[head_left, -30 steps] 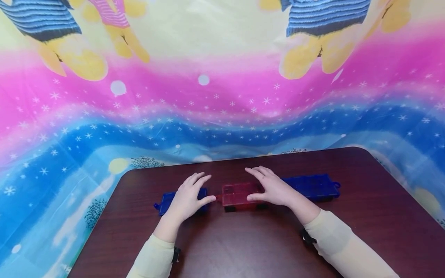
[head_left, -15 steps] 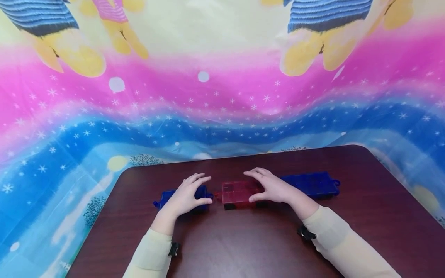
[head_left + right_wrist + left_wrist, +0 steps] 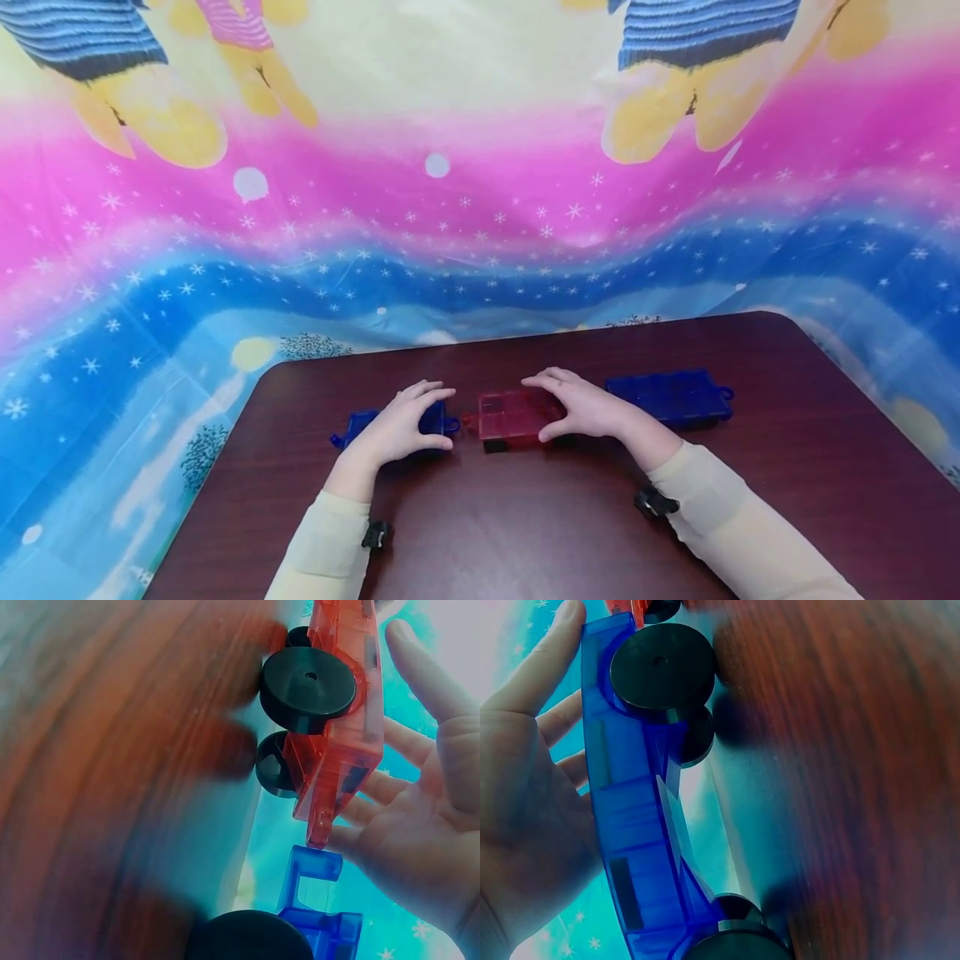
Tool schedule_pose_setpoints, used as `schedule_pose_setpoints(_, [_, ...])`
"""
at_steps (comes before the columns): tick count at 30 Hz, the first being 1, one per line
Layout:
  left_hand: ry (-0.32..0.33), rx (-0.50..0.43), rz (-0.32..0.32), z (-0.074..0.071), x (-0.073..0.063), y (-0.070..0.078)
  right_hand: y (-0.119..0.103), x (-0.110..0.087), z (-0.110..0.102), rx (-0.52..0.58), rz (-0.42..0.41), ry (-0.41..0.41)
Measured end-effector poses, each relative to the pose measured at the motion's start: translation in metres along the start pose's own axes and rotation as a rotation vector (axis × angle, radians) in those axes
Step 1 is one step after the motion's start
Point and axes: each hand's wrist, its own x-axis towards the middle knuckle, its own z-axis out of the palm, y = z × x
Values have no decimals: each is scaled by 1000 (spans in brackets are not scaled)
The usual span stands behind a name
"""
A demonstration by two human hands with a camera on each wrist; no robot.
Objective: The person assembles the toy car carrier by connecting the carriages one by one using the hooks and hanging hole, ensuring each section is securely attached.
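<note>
- The right hand [image 3: 592, 404] arches over the right end of the red car [image 3: 510, 415], thumb well apart from loosely bent fingers, gripping nothing
- The left hand [image 3: 401, 421], spread in the same way, hangs over the blue car just left of the red car; it grips nothing, and whether it touches is unclear
- The left blue car [image 3: 362, 423] points its loop at the red car's left hitch, near it
- The right blue car [image 3: 667, 396] is beyond the red car's right end, their couplings close; whether joined, I cannot tell
- The dark wooden table [image 3: 480, 517] lies under the red car, patterned cloth [image 3: 480, 200] behind it
</note>
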Motion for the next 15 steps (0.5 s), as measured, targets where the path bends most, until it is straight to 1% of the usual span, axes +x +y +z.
schedule_pose_setpoints(6, [-26, -7, 4, 0, -1, -2, 1, 1, 0, -6, -10, -5])
schedule_pose_setpoints(12, [-56, 25, 5, 0, -1, -4, 2, 1, 1, -5, -25, -19])
schedule_pose_setpoints(15, [-73, 41, 20, 1, -1, -5, 3, 1, 1, 2, -34, -25])
